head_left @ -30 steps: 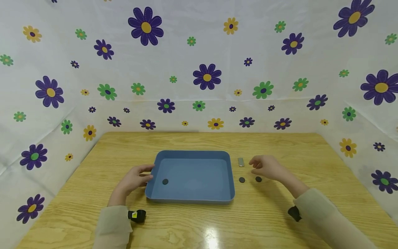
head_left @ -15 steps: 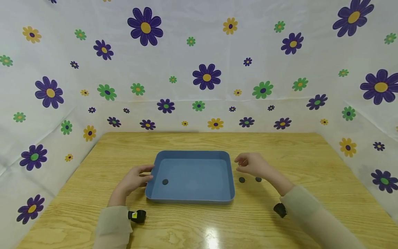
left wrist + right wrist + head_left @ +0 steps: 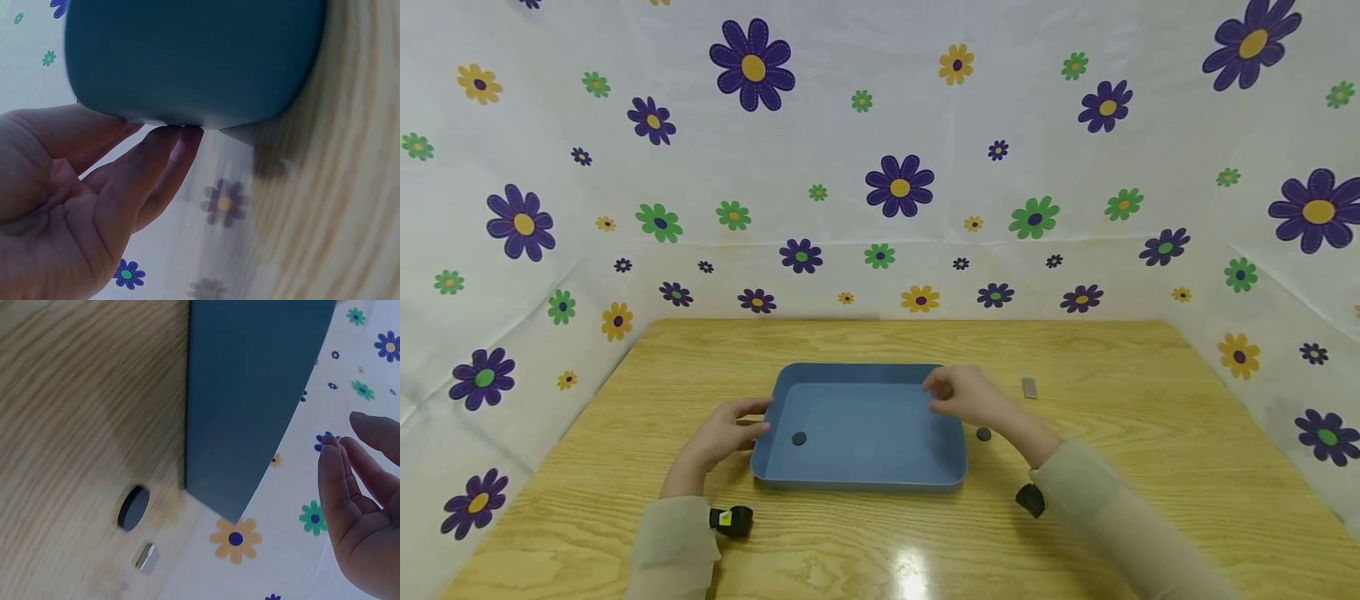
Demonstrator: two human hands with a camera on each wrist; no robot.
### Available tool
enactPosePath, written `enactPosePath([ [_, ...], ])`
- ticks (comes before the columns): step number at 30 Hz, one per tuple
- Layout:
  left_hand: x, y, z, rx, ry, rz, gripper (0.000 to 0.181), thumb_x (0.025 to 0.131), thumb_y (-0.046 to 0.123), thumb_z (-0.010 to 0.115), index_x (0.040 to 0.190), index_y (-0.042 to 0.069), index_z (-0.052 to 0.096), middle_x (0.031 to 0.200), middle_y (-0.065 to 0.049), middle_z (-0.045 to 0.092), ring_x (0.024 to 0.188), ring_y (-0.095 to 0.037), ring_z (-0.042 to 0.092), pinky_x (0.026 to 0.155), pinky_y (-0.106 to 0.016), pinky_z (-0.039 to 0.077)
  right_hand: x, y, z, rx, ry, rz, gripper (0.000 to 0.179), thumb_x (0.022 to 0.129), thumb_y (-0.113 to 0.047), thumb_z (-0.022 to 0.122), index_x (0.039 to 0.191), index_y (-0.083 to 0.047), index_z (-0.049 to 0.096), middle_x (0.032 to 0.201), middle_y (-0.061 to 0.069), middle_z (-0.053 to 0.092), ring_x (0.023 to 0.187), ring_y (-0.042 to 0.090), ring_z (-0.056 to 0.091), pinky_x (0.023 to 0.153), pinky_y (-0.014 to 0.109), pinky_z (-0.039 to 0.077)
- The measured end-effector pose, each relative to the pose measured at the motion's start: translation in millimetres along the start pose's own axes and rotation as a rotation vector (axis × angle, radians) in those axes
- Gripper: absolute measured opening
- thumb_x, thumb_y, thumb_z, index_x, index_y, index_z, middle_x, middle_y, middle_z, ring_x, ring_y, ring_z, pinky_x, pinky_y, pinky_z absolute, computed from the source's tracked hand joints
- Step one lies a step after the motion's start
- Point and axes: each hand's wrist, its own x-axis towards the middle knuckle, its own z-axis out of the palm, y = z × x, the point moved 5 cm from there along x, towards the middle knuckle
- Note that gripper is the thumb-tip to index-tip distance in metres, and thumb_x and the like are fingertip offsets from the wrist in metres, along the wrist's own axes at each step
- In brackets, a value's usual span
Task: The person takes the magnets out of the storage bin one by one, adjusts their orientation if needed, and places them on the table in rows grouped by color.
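A blue rectangular tray [image 3: 865, 485] stands on the table, with one dark round disc [image 3: 799, 438] at its left inside. My left hand [image 3: 724, 429] touches the tray's left wall from outside; in the left wrist view its fingers [image 3: 147, 165] lie against the tray. Over the tray's right rim hovers my right hand [image 3: 968, 397], fingers loosely bent. The right wrist view shows a gap between its thumb [image 3: 378, 432] and fingers, with nothing held. Right of the tray lie another dark disc [image 3: 983, 434] and a small silver rectangular piece [image 3: 1029, 388].
A wooden table [image 3: 1075, 517] fills the lower view. Flower-printed cloth [image 3: 820, 125] rises behind it and on both sides. Dark wrist cameras [image 3: 732, 522] sit at both cuffs. My right forearm [image 3: 1028, 433] covers part of the table.
My right hand has moved left, from beside the discs to over the tray's right rim. A silver piece shows behind it; a disc seen earlier is now covered. The left hand stays put.
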Motion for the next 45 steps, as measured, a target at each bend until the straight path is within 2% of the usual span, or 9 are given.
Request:
enactPosePath([
  [14, -0.1, 0.2, 0.1, -0.002, 0.003, 0.0, 0.047, 0.088, 0.004, 0.053, 0.132, -0.004, 0.037, 0.132, -0.025, 0.035, 0.113, -0.039, 0.042, 0.08, -0.038, 0.048, 18.1, -30.1, 27.5, 0.036, -0.051, -0.078, 0.018, 0.078, -0.006, 0.066, 0.096, -0.001, 0.063, 0.088, 0.011, 0.062, 0.077, 0.017, 0.059, 0.064, 0.022, 0.049],
  [20, -0.3, -0.2, 0.4, -0.003, 0.003, -0.006, 0.046, 0.088, 0.004, 0.052, 0.132, -0.003, 0.038, 0.132, -0.025, 0.035, 0.113, -0.039, 0.043, 0.08, -0.038, 0.048, 26.4, -38.2, 39.9, 0.092, -0.08, -0.08, 0.019, 0.079, -0.004, 0.065, 0.097, 0.0, 0.063, 0.09, 0.013, 0.061, 0.079, 0.019, 0.059, 0.065, 0.022, 0.049],
  [33, -0.4, 1.4, 0.1, 0.003, 0.007, -0.01, 0.046, 0.088, 0.003, 0.052, 0.131, -0.004, 0.038, 0.132, -0.025, 0.035, 0.113, -0.039, 0.043, 0.08, -0.038, 0.048, 40.5, -58.2, 65.1, 0.119, -0.148, -0.1, 0.023, 0.08, -0.006, 0.064, 0.102, 0.002, 0.062, 0.094, 0.013, 0.061, 0.083, 0.018, 0.058, 0.067, 0.021, 0.048],
  [45, -1.6, 1.1, 0.7, -0.019, 0.005, -0.007, 0.046, 0.088, 0.003, 0.052, 0.131, -0.003, 0.038, 0.132, -0.024, 0.035, 0.113, -0.039, 0.042, 0.08, -0.038, 0.048, 56.8, -70.1, 82.7, 0.175, -0.151, -0.109, 0.022, 0.079, -0.004, 0.065, 0.1, 0.002, 0.063, 0.094, 0.013, 0.061, 0.083, 0.019, 0.058, 0.067, 0.02, 0.048],
])
